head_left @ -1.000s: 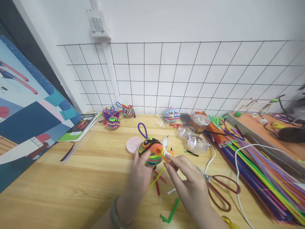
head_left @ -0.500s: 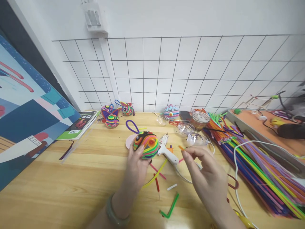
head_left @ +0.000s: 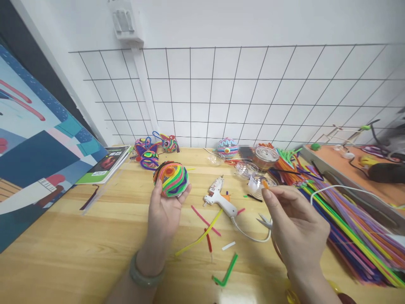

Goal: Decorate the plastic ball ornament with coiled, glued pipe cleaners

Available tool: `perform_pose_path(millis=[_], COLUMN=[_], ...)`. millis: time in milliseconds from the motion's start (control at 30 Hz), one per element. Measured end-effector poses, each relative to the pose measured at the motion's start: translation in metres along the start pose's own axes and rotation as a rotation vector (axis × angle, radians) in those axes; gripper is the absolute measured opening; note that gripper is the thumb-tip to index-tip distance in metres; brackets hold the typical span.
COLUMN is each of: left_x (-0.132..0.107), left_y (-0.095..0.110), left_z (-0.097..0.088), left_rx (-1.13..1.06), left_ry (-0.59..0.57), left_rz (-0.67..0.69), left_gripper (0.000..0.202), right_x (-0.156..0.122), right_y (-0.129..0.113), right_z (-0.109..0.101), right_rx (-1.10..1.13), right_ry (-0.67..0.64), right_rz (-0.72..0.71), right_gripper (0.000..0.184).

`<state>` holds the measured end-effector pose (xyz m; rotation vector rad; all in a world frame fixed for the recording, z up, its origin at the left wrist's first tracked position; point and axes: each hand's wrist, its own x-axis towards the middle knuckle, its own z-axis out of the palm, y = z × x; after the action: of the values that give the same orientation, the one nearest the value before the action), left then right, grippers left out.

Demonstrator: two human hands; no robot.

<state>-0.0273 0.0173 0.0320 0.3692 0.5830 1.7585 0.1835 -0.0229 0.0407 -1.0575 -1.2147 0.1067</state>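
My left hand (head_left: 164, 211) is shut on a ball wound with striped, many-coloured pipe cleaners (head_left: 171, 178), holding it up above the wooden table (head_left: 95, 249). My right hand (head_left: 295, 226) is off to the right, thumb and forefinger pinched on a short orange pipe-cleaner piece (head_left: 265, 184). Between the hands a white glue gun (head_left: 220, 198) lies on the table with its cord trailing right. Scissors (head_left: 265, 221) are partly hidden behind my right hand.
Cut pipe-cleaner scraps (head_left: 205, 230) lie near the front edge. A large pile of long pipe cleaners (head_left: 348, 219) fills the right side. Clear plastic half-shells (head_left: 247, 169) and finished balls (head_left: 227, 147) stand by the wire grid wall (head_left: 221, 97). A painted board (head_left: 38, 160) leans at left.
My left hand has carried the ball left and turned it. My right hand has pulled away from the ball to the right with the orange piece.
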Motion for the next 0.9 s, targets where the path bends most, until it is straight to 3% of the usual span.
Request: perform_pose_path(millis=[233, 433, 533, 600, 733, 900], left_x=[-0.001, -0.003, -0.003, -0.003, -0.004, -0.008], left_y=[-0.006, -0.005, -0.002, -0.002, -0.006, -0.006], left_z=[-0.001, 0.000, 0.002, 0.002, 0.003, 0.005], left_rx=[0.030, 0.032, 0.011, 0.005, -0.001, -0.013], left_ry=[-0.014, -0.002, 0.002, -0.005, -0.014, -0.003], left_rz=[-0.029, 0.007, 0.045, 0.041, -0.005, -0.047], left_gripper=[0.021, 0.021, 0.020, 0.020, 0.021, 0.020], right_x=[-0.005, -0.008, -0.003, 0.002, 0.004, -0.011], right_y=[0.003, -0.001, 0.006, 0.015, 0.040, 0.062], right_z=[-0.001, 0.001, 0.002, 0.002, 0.003, 0.012], right_rx=[0.031, 0.023, -0.119, -0.319, -0.799, -0.967], right_ry=[-0.026, -0.115, -0.130, -0.228, -0.596, -0.740], right_rz=[0.059, -0.064, -0.131, -0.128, 0.051, 0.072], right_gripper=[0.004, 0.005, 0.003, 0.006, 0.014, 0.019])
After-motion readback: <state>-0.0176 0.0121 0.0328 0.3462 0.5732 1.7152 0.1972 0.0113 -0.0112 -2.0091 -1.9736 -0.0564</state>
